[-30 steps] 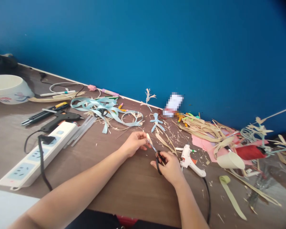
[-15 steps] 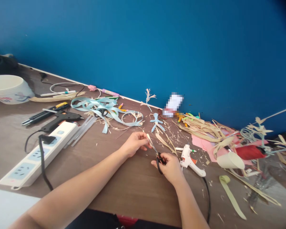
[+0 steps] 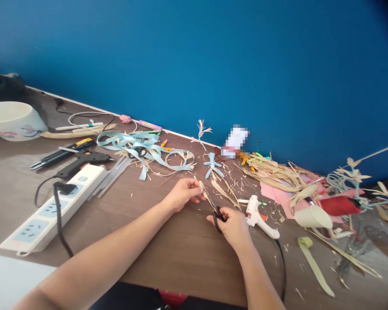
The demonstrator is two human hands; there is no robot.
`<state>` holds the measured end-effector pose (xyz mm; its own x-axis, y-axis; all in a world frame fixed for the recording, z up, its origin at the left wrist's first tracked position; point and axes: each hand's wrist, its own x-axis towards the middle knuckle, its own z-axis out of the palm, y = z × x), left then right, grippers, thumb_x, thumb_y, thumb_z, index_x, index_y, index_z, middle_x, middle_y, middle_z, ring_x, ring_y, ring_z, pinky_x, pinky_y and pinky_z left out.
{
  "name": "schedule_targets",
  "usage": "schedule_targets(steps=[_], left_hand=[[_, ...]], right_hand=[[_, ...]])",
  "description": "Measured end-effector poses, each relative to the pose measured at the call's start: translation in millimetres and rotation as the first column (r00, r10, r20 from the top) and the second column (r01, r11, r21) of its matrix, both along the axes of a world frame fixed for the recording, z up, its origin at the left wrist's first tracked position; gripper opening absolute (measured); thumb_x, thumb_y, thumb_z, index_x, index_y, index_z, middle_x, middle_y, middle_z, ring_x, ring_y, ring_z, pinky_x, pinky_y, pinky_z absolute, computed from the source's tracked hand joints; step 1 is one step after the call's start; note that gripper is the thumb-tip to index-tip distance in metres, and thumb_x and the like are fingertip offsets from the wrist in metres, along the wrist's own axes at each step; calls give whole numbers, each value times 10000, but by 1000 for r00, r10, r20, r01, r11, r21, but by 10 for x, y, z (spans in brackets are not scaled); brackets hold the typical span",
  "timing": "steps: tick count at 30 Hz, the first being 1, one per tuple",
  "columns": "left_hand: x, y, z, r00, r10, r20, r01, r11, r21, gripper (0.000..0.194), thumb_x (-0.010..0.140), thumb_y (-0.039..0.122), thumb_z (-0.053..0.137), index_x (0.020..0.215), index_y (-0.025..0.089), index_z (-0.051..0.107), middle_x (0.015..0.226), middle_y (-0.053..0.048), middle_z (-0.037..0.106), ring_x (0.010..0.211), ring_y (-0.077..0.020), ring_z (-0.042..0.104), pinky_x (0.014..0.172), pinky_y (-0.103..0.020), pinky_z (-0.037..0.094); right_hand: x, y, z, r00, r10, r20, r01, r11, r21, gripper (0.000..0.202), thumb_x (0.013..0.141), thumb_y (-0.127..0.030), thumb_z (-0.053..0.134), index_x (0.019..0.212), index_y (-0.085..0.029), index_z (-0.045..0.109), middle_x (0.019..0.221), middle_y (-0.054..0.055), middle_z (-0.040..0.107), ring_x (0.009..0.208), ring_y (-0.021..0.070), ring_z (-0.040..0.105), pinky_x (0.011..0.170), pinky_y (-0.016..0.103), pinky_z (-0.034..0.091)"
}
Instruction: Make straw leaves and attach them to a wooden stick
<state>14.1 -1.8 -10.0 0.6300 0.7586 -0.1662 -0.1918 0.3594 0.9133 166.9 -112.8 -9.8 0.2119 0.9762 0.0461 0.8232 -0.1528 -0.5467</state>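
Note:
My right hand (image 3: pixel 230 224) grips the black-handled scissors (image 3: pixel 217 215), with their blades pointing up and left toward my left hand (image 3: pixel 185 194). My left hand pinches a small pale strip (image 3: pixel 201 185) at its fingertips, close beside the blade tips. Just beyond the hands lies a light blue wrapped piece (image 3: pixel 211 165) with pale strips. Right of my right hand rests a white glue gun (image 3: pixel 256 218) with an orange trigger.
At the left are a white power strip (image 3: pixel 54 211), a black glue gun (image 3: pixel 84 162), a cutter (image 3: pixel 61 154) and paper bowls (image 3: pixel 14 122). Blue ribbon (image 3: pixel 132 144) lies behind. Dried husks (image 3: pixel 274 172), a paper cup (image 3: pixel 313 216) and green ribbon (image 3: pixel 315 267) lie right.
The scissors and my right hand have shifted very slightly, and the blades look closer together. My left hand stays in nearly the same place.

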Motion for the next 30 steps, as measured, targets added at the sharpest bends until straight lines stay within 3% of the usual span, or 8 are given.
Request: schedule_targets(steps=[14,21,30], left_hand=[[-12,5,-9,999,-35,18,36,998,-52,216,619,263,649,665,123,491,635,-54,631,602,-134,614,454,-163,431],[-3,15,14,997,75,11,-74,997,-30,237,624,299,637,687,133,480,645,-33,617,588,-143,623,436,-161,423],[-6,14,26,997,79,4,-79,997,-15,208,625,274,634,671,131,489,622,-27,612,588,-134,616,439,-164,428]], right_hand=[[24,-14,-35,1000,7,-7,-7,1000,7,307,673,-441,564,514,-183,519,426,-38,396,426,86,305,389,198,230],[16,-11,-25,1000,1,24,-2,1000,18,319,660,-462,570,504,-186,531,409,-41,387,416,86,297,385,205,226],[6,-16,5,1000,-2,12,2,1000,2,345,664,-469,561,481,-185,492,399,-42,374,410,84,292,385,199,221]])
